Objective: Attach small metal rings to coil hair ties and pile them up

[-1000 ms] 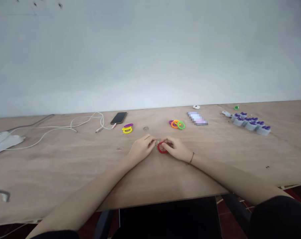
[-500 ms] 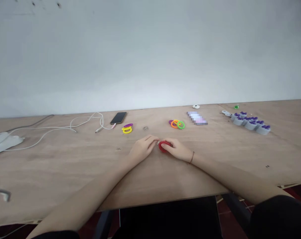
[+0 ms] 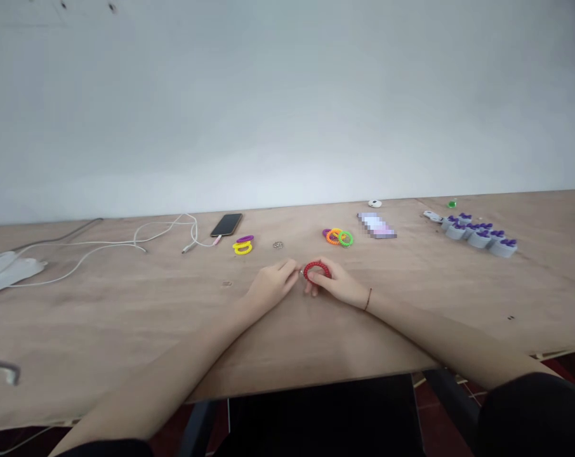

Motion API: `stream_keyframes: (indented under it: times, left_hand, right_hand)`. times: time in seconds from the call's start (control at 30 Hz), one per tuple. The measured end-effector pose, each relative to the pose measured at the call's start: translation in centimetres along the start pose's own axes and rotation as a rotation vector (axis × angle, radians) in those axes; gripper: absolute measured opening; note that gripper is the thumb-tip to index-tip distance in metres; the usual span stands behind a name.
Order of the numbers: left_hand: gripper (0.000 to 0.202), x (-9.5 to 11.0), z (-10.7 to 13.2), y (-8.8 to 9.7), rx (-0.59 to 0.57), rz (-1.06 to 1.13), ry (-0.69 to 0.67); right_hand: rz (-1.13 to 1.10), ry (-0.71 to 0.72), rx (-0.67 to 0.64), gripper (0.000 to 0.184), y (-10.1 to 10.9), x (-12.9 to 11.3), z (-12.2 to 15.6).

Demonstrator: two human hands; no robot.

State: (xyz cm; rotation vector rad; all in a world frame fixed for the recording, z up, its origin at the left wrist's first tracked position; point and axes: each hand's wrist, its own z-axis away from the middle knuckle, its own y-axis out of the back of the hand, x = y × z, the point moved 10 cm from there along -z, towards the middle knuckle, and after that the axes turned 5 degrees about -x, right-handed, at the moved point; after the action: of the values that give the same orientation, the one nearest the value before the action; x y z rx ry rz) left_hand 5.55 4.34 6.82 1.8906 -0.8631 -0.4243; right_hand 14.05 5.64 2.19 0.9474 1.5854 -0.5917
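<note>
A red spiral coil bracelet (image 3: 317, 263) is held in my right hand (image 3: 339, 284), the thumb laid across its loop and the other fingers behind and beneath. My left hand (image 3: 272, 279) is closed, its fingertips pinching a small silvery metal ring (image 3: 301, 271) at the bracelet's left edge. Most of that ring is hidden by the fingers, and I cannot tell whether it is linked to the coil. Just beyond my hands lies a little cluster of metal rings (image 3: 278, 245).
Yellow and purple coil bracelets (image 3: 242, 249) lie left; orange, green and purple ones (image 3: 334, 237) lie right. Beyond them are a black phone (image 3: 227, 225) on a white cable (image 3: 139, 241), another phone (image 3: 377, 226), a white case (image 3: 374, 204) and grey cups with purple tops (image 3: 480, 238).
My right hand has turned the red bracelet so its loop now faces up more openly, with fingertips showing below it. The left hand stays nearly in place, still pinching.
</note>
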Motion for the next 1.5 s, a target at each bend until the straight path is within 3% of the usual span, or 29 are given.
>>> stream_keyframes:
  times: [0.13,0.37,0.67,0.8,1.0,1.13,1.5]
  left_hand:
    - [0.017,0.2,0.0,0.3,0.014,-0.064,0.005]
    - [0.014,0.4,0.0,-0.1,-0.016,0.030,-0.006]
    - [0.007,-2.2,0.1,-0.3,-0.007,0.212,0.240]
    - [0.016,-2.4,0.0,-1.1,-0.076,0.396,0.263]
    - [0.029,-2.2,0.2,-3.9,-0.268,0.919,0.313]
    - [0.029,-2.3,0.3,-4.5,-0.272,1.069,0.341]
    - [0.025,-2.8,0.4,-4.6,-0.243,1.037,0.390]
  right_hand:
    - [-0.016,0.005,-0.006,0.033,-0.3,-0.3,0.2]
    - [0.046,0.021,0.070,0.033,0.1,-0.9,0.4]
    - [0.090,0.062,0.021,0.023,-0.3,-0.9,0.6]
    - [0.013,0.053,0.016,0.025,-0.4,-0.8,0.4]
    - [-0.092,0.010,0.072,0.026,0.5,-0.5,0.1]
    - [-0.104,-0.006,0.090,0.026,0.8,-0.2,0.1]
    - [-0.142,-0.007,0.107,0.030,1.0,0.0,0.1]
